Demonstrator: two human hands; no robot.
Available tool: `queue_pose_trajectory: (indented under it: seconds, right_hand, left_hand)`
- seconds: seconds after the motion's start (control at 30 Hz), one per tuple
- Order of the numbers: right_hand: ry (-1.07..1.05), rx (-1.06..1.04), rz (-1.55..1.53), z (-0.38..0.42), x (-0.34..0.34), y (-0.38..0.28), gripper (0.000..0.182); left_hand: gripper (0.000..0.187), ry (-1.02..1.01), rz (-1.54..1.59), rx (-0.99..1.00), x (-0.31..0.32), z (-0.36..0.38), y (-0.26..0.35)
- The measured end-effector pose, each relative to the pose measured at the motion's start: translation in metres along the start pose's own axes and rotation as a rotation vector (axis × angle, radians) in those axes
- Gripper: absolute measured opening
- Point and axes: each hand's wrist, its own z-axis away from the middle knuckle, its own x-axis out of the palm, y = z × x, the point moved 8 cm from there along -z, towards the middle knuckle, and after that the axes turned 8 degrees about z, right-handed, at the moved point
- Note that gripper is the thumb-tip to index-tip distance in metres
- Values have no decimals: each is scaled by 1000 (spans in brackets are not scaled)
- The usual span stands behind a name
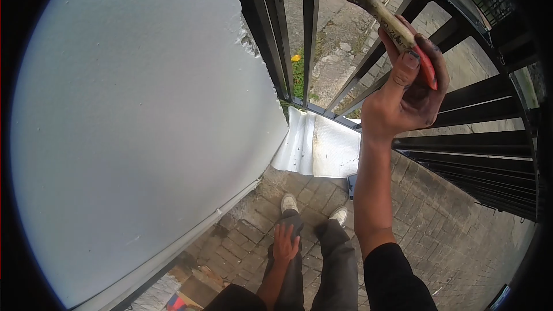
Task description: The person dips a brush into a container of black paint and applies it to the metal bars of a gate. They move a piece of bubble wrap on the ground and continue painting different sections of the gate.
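My right hand is raised and closed around a paintbrush. The brush has a pale wooden handle with a red end, and its yellowish ferrule is smeared with dark paint. Its head reaches the dark metal fence at the top of the view, where the bristles are mostly cut off. Dark paint stains mark the thumb and fingertips of this hand. Low in front of me, my left hand lies on my left trouser leg with its fingers spread, holding nothing.
A large white wall with a ragged edge fills the left side. On the paving, a white sheet lies at the foot of the fence. A small dark-blue object sits beside it, partly behind my forearm. Cardboard lies at bottom left.
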Motion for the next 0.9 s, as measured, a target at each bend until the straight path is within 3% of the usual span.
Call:
queue_pose_trajectory:
  seconds: [0.3, 0.6, 0.73, 0.9]
  right_hand:
    - [-66, -37, 64, 2, 8, -3, 28]
    - [113, 135, 2, 8, -22, 4, 26]
    - [324, 787, -397, 34, -24, 43, 25]
    - [483, 1066, -619, 57, -13, 52, 17]
  left_hand:
    - [60, -21, -28, 25, 3, -2, 1]
    - [61, -34, -49, 46, 4, -5, 1]
    - [59, -60, -41, 26, 1, -7, 3]
    - [58, -91, -66, 24, 5, -6, 2]
